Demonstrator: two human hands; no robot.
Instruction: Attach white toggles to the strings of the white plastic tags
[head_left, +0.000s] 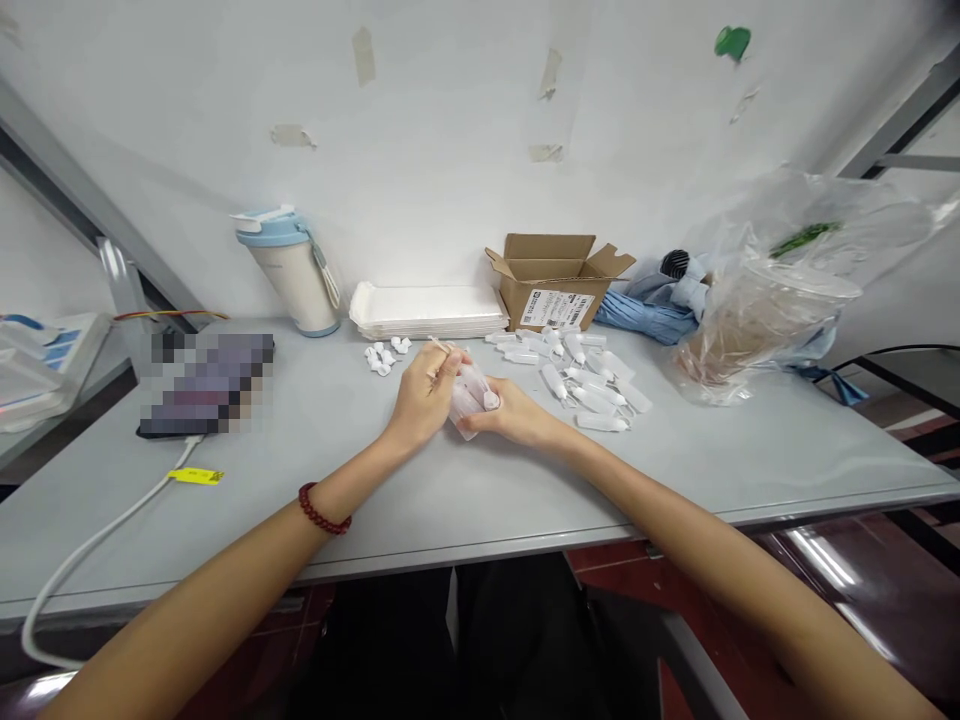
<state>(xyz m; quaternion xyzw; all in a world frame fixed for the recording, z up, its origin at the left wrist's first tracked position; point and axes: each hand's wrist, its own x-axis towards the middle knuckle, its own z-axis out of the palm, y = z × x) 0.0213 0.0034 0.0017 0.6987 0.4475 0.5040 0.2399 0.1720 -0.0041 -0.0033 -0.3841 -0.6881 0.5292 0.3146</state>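
My left hand (424, 392) and my right hand (517, 412) meet over the middle of the table. Between them they grip a bunch of small translucent squeeze bottles (469, 392), with one white tip facing my right thumb. My fingers partly cover the bunch, so how many bottles are in it cannot be seen. Just right of my right hand lies a loose pile of similar squeeze bottles (592, 385). Several small white caps (381, 358) rest on the table, left of my left hand.
Behind my hands are a stack of white trays (431, 312) and an open cardboard box (551, 285). A tumbler (289, 275) stands left, beyond a blurred phone (214, 385) with a white cable. At right are blue cloth (649, 315) and a plastic-wrapped cup (772, 310).
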